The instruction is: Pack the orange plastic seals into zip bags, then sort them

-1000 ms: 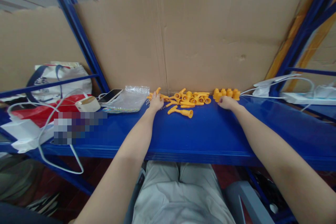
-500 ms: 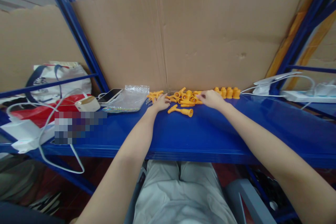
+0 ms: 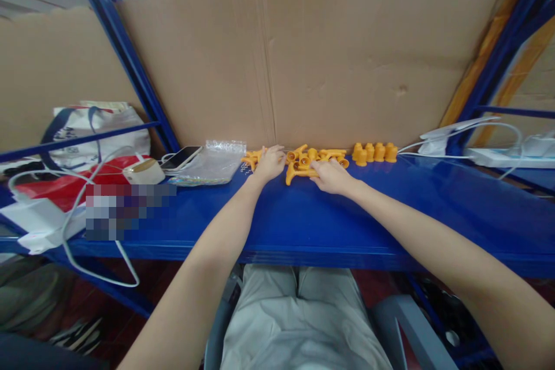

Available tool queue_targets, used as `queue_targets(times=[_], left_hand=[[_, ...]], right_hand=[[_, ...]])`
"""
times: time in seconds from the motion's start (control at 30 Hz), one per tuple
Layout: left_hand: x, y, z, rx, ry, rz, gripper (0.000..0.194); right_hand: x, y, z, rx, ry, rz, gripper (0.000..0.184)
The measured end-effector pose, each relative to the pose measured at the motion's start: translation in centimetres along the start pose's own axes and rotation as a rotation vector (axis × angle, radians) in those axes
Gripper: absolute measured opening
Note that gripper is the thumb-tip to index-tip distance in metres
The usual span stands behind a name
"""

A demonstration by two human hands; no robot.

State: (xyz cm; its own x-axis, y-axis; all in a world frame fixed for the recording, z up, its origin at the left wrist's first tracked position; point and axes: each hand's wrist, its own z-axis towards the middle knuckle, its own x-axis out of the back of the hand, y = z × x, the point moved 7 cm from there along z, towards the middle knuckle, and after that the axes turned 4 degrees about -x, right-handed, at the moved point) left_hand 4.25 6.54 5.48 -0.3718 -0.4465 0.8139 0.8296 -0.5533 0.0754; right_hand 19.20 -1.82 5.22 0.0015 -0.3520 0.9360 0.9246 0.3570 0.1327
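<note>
My right hand [image 3: 332,177] has its fingers closed on an orange plastic piece with a branched end [image 3: 295,173]. The far end of that piece is hidden under the hand. Behind it lies a loose pile of similar orange plastic pieces [image 3: 303,155], some with hollow, cup-like ends. My left hand [image 3: 272,163] is at the left side of the pile, fingers stretched out, with nothing visible in its grasp. More orange branched pieces [image 3: 250,158] lie just left of it, partly covered by the hand. Farther right, several short orange caps [image 3: 378,152] stand upright in a row.
A clear plastic bag [image 3: 210,165] and a phone [image 3: 184,158] lie to the left. Beyond are a white charger [image 3: 144,171], cables and a cloth bag [image 3: 108,130]. Cardboard [image 3: 347,58] backs the blue shelf [image 3: 277,219]. A white power strip [image 3: 511,159] sits at right.
My right hand has come left and nearer, taking hold of the branched orange piece that lay in front of the pile. My left hand has shifted slightly right, its fingers straighter.
</note>
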Motion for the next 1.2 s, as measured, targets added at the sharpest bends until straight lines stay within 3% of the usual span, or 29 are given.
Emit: queue_targets(times=[0.17,0.33,0.53,0.77,1.2], left_hand=[[2.0,4.5,0.3,-0.312,0.167,-0.083,0.035],[3.0,7.1,-0.1,-0.4,0.169,0.024,0.034],[2.4,8.0,-0.1,-0.444,0.066,0.088,0.032],[1.6,8.4,-0.1,-0.436,0.011,0.151,0.028],[2.2,8.9,0.2,-0.451,0.056,0.147,0.026]], right_hand=[[1.9,2.3,0.1,-0.054,0.243,-0.036,0.033],[2.5,3.3,0.0,0.007,0.397,-0.045,0.037],[1.9,3.0,0.2,0.12,0.358,-0.035,0.041],[1.4,2.7,0.7,0.103,0.271,-0.081,0.034],[2.9,1.8,0.1,0.103,0.42,-0.137,0.029]])
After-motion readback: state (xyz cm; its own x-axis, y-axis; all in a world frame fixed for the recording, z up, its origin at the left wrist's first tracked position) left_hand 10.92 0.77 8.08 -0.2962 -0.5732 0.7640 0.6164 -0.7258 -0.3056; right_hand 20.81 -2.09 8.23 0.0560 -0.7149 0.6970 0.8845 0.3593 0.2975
